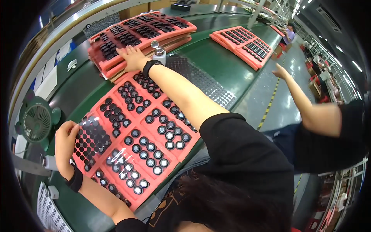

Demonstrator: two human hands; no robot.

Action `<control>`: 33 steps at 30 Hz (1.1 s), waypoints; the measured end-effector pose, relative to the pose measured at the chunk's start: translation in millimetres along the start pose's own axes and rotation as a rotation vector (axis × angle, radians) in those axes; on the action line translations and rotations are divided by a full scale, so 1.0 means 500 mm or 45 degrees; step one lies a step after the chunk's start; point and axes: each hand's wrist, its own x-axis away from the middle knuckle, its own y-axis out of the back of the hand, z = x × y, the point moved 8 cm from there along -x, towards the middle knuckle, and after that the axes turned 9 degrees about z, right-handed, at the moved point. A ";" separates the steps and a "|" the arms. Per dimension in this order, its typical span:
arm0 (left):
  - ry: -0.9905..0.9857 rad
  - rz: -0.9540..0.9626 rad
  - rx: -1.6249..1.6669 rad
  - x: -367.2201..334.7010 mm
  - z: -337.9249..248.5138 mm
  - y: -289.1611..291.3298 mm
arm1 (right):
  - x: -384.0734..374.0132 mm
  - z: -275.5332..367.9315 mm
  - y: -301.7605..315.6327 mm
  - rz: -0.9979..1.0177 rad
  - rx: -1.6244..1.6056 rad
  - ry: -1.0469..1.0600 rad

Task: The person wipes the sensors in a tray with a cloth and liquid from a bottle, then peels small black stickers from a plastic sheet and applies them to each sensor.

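In front of me a red-pink foam tray (143, 123) holds several groups of small round black parts with pale centres. My left hand (66, 142) pinches the edge of a clear sheet of round black stickers (89, 144), which lies over the tray's left part. Some clear film also shines over the parts beside it. My right hand (134, 58) is stretched out to the far side, fingers spread, resting at the near edge of a stack of red trays (112, 73) filled with dark parts. Whether its fingers press on the tray's rim is hard to see.
A pump bottle (159, 54) stands beside my right wrist, near a sheet of round stickers (208, 83) on the green bench. More filled trays (245, 45) sit at the far right. A small green fan (36, 121) is at left. At right another person's arm (305, 100) reaches out.
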 end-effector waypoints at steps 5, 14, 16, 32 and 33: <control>-0.033 0.057 -0.015 -0.012 -0.018 -0.024 | 0.007 -0.001 -0.015 0.119 -0.035 -0.032; -0.075 0.071 -0.009 -0.017 -0.032 -0.032 | -0.009 -0.001 -0.013 0.113 0.058 -0.036; -0.091 0.057 -0.032 -0.013 -0.029 -0.030 | -0.001 0.012 -0.005 0.079 -0.037 -0.062; -0.174 0.042 0.086 -0.009 -0.142 -0.062 | 0.240 0.297 0.142 0.135 -1.687 0.630; -0.157 0.055 0.072 -0.012 -0.159 -0.071 | 0.259 0.284 0.164 0.075 -1.662 0.630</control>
